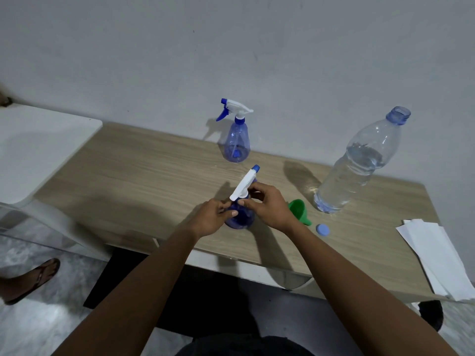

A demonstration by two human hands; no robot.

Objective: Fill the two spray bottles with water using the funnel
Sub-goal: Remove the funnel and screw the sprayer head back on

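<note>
A blue spray bottle (pixel 241 218) stands near the table's front edge. My left hand (pixel 209 218) grips its body from the left. My right hand (pixel 267 205) pinches the collar of its white trigger head (pixel 244 185), which sits tilted on the neck. A second blue spray bottle (pixel 236 141) with its trigger head on stands upright at the back by the wall. A green funnel (pixel 299 210) lies on its side just right of my right hand. A large clear water bottle (pixel 357 163), uncapped and mostly full, stands at the right.
A blue cap (pixel 322 230) lies near the funnel. White paper sheets (pixel 434 255) overhang the wooden table's (pixel 144 186) right front corner. A white plastic chair (pixel 38 147) stands at the left, and another person's sandalled foot (pixel 28 280) is on the floor.
</note>
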